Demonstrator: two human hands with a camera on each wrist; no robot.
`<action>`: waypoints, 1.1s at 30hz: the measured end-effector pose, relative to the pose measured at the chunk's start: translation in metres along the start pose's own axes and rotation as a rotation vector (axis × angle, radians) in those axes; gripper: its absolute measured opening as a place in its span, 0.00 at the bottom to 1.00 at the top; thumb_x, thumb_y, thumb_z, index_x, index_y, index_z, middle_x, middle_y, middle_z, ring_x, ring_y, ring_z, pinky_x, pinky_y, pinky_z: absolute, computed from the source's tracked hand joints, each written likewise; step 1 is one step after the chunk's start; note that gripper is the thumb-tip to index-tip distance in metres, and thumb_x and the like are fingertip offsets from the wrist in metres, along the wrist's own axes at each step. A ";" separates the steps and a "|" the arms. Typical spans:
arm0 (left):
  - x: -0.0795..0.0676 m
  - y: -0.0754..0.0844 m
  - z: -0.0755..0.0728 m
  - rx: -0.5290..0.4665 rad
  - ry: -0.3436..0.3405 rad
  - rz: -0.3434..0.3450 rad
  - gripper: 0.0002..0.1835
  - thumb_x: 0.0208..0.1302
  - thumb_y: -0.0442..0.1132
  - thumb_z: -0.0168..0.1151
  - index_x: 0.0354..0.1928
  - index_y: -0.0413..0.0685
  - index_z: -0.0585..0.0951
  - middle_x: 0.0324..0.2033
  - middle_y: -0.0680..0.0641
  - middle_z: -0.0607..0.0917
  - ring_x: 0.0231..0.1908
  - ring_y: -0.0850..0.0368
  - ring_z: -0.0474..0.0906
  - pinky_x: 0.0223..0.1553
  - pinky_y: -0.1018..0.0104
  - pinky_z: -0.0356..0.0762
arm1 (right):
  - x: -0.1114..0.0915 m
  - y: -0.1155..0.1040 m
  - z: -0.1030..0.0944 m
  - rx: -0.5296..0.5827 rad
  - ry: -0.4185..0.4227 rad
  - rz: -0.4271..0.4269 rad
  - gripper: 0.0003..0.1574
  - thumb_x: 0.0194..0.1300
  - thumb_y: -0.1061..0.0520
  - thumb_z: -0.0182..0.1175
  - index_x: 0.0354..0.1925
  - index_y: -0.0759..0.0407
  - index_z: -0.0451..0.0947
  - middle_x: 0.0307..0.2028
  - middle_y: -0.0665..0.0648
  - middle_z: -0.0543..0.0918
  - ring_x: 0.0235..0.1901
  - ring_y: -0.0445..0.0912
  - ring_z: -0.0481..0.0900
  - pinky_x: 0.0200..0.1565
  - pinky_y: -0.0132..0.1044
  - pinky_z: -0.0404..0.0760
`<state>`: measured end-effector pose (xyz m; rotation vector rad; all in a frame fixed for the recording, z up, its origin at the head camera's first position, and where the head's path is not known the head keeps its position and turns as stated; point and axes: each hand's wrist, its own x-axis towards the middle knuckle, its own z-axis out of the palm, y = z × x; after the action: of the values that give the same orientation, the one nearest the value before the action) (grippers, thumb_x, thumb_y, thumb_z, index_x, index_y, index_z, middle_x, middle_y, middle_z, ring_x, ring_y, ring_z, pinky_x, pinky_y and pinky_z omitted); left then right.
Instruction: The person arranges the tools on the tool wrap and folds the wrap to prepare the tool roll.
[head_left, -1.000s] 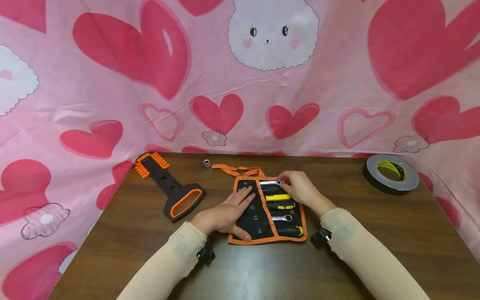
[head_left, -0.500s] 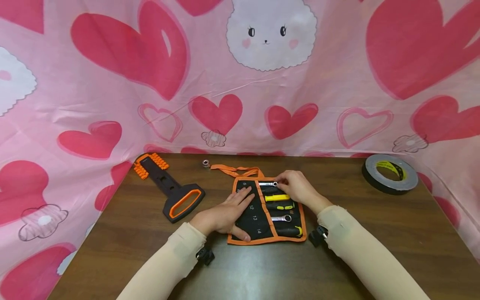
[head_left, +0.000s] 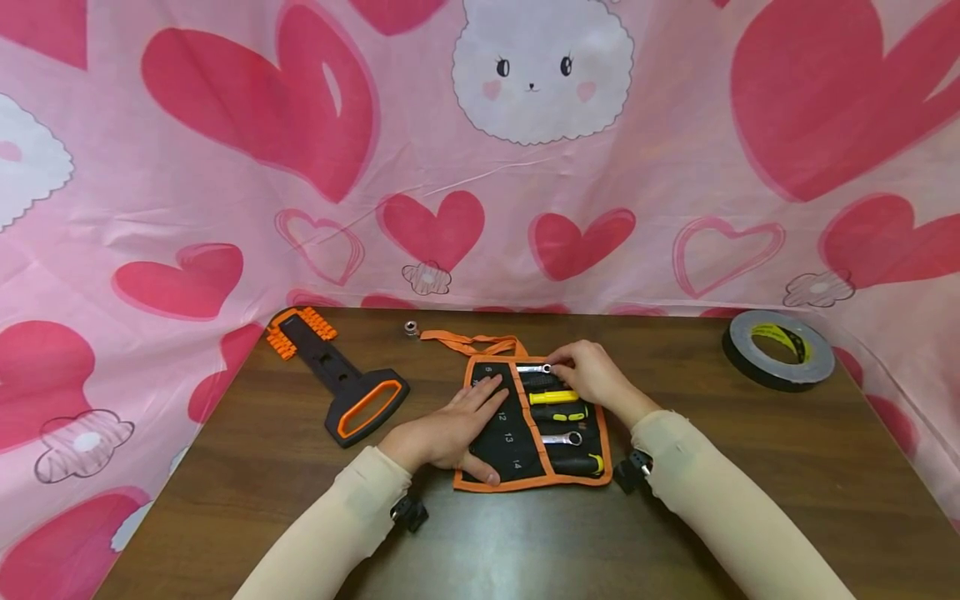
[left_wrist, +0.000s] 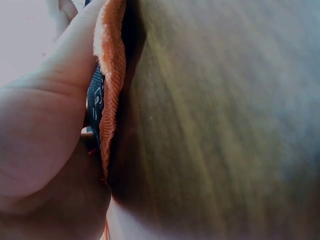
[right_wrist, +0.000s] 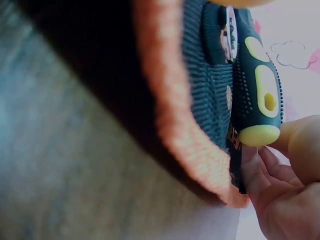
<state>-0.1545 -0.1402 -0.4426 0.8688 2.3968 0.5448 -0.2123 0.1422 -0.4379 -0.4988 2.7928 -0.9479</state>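
A black tool pouch (head_left: 519, 433) with orange trim lies spread on the table, its pockets numbered. My left hand (head_left: 453, 429) rests flat on its left part, fingers spread; the left wrist view shows the thumb side against the orange edge (left_wrist: 112, 75). At the top pocket, my right hand (head_left: 596, 377) pinches the ring end of a small wrench (head_left: 531, 368). Below it sit a yellow handle (head_left: 553, 397), a black handle with yellow spots (head_left: 558, 414), a larger wrench (head_left: 562, 438) and a black handle with a yellow end (head_left: 577, 464). The wrench's inserted part is hidden.
A metal socket (head_left: 411, 328) stands by the pouch's orange strap (head_left: 472, 342). Left of them lies a black tool with an orange-lined handle (head_left: 348, 392) and orange ridged blocks. A tape roll (head_left: 817, 358) lies at the right. Pink heart-printed cloth (head_left: 660, 167) hangs behind the table.
My right hand has shifted slightly left, and the small wrench has slid further into its top pocket. The left hand has stayed in place on the pouch.
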 end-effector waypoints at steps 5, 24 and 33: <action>0.001 -0.001 0.001 0.002 0.000 0.005 0.73 0.54 0.69 0.81 0.89 0.53 0.45 0.89 0.52 0.33 0.88 0.48 0.29 0.87 0.41 0.37 | 0.000 0.002 0.000 0.019 -0.015 0.014 0.16 0.81 0.59 0.61 0.59 0.63 0.88 0.53 0.64 0.91 0.42 0.50 0.86 0.52 0.50 0.89; -0.007 0.007 -0.002 0.038 0.027 -0.026 0.67 0.57 0.66 0.80 0.89 0.53 0.50 0.89 0.54 0.36 0.88 0.51 0.33 0.87 0.44 0.43 | -0.045 0.012 -0.021 0.132 0.008 -0.008 0.21 0.83 0.58 0.57 0.66 0.66 0.82 0.54 0.65 0.90 0.44 0.49 0.86 0.53 0.53 0.89; -0.024 0.006 -0.007 0.032 0.061 0.048 0.52 0.67 0.60 0.75 0.86 0.56 0.61 0.89 0.54 0.47 0.88 0.49 0.45 0.82 0.42 0.61 | -0.080 0.014 -0.035 0.129 0.074 -0.030 0.16 0.80 0.58 0.62 0.60 0.62 0.86 0.54 0.61 0.90 0.46 0.49 0.85 0.55 0.52 0.88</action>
<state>-0.1400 -0.1533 -0.4258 0.9386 2.4506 0.5608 -0.1501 0.2006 -0.4165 -0.4980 2.7721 -1.1677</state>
